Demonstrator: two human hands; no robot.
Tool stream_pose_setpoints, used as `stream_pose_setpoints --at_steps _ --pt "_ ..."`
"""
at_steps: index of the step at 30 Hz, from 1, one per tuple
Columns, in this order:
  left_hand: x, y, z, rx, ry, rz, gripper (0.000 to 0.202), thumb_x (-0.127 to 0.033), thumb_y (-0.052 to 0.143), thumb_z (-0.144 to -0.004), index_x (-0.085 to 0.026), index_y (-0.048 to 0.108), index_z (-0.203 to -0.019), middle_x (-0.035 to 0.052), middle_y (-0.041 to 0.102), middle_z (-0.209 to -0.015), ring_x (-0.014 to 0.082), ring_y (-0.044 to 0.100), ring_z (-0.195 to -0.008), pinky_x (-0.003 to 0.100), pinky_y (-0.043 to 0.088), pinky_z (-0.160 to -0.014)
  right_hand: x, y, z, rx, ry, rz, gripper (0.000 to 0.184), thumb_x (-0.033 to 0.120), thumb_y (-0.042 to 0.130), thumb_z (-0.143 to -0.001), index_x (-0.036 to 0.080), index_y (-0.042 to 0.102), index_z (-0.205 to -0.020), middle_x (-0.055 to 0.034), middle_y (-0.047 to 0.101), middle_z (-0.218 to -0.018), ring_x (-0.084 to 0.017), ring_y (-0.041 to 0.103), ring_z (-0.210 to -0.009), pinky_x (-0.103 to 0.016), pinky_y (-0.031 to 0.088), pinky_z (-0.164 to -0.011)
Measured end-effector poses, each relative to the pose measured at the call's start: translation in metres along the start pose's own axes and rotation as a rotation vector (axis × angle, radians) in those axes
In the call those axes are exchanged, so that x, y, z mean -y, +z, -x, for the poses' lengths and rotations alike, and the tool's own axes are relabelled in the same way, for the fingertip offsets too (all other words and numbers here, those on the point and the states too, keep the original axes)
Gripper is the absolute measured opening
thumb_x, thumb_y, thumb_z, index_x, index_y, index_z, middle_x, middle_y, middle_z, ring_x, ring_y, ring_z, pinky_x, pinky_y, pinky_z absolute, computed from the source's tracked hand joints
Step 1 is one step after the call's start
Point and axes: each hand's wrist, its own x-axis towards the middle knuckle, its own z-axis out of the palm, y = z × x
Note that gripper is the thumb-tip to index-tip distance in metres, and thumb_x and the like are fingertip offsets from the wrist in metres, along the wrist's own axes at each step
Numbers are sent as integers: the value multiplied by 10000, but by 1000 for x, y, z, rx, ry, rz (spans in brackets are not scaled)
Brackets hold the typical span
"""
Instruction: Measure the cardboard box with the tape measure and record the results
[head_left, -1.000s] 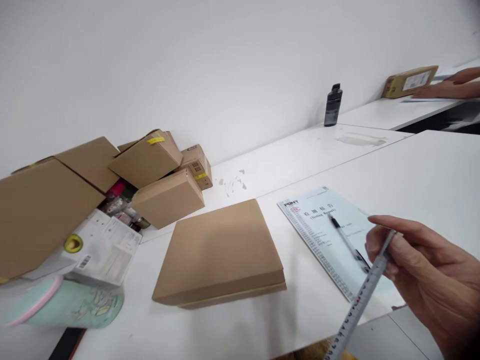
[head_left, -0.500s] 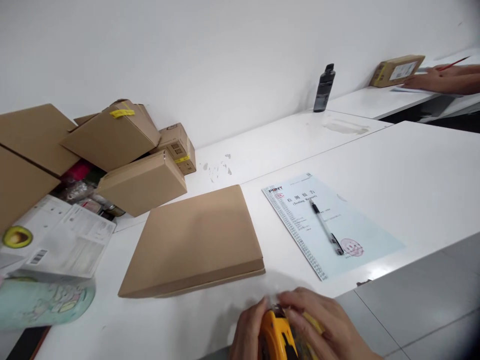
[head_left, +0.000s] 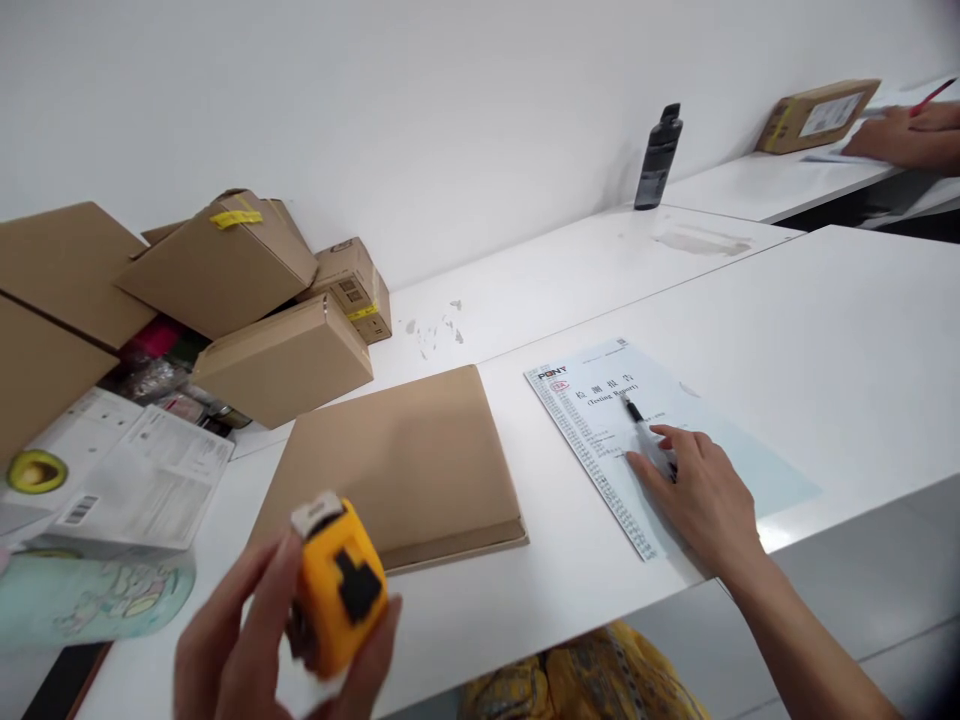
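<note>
Gripping the yellow tape measure (head_left: pixel 337 590) between thumb and fingers, your left hand (head_left: pixel 251 640) hides part of the near edge of the flat cardboard box (head_left: pixel 405 460). Your right hand (head_left: pixel 709 500) reaches past the front edge of the table (head_left: pixel 465 612), thumb and fingers slightly parted about the pen (head_left: pixel 634 412) on the report (head_left: pixel 577 425); whether they have closed on it you cannot tell. You have 1 strip of white tabletop between box and report, and a broader stretch right of the report. Farther back, piled boxes (head_left: pixel 225 270) crowd the left, 1 dark bottle (head_left: pixel 658 160) stands near the wall (head_left: pixel 465 120), and another person's hand (head_left: pixel 892 135) rests beside a labelled carton (head_left: pixel 817 118).
</note>
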Motion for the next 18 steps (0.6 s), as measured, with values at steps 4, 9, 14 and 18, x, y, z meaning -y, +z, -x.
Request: stream_pose_setpoints --at_steps 4,9,14,18 --pt "9 31 -30 160 16 -13 678 -317 732 -897 -227 495 -1525 159 651 -1362 343 671 -1145 465 564 -933 -2 4 3 -17 -32 30 393 424 403 -1017 186 635 -1229 -142 676 -1095 -289 655 -890 -372 485 -576" --pt "6 50 -33 198 39 -6 569 -328 686 -935 -184 544 -1467 182 649 -1382 384 632 -1233 546 501 -1043 -4 7 4 -82 -114 48 436 327 322 -1029 157 644 -1269 -159 659 -987 -308 625 -860 -390 465 -601" --pt "-67 55 -15 50 188 278 478 -147 669 -903 -111 604 -1374 142 701 -1311 272 627 -1278 402 485 -1121 -12 2 1 -57 -58 -369 380 339 396 -1014 259 699 -1227 -85 658 -947 -239 624 -816 -371 482 -688" --pt "-138 85 17 371 418 493 465 -426 540 -1006 -65 641 -1281 118 712 -1335 268 590 -1346 395 442 -1187 -16 -16 0 78 63 -813 298 457 539 -976 310 763 -1108 -51 636 -922 -211 617 -833 -321 487 -665"
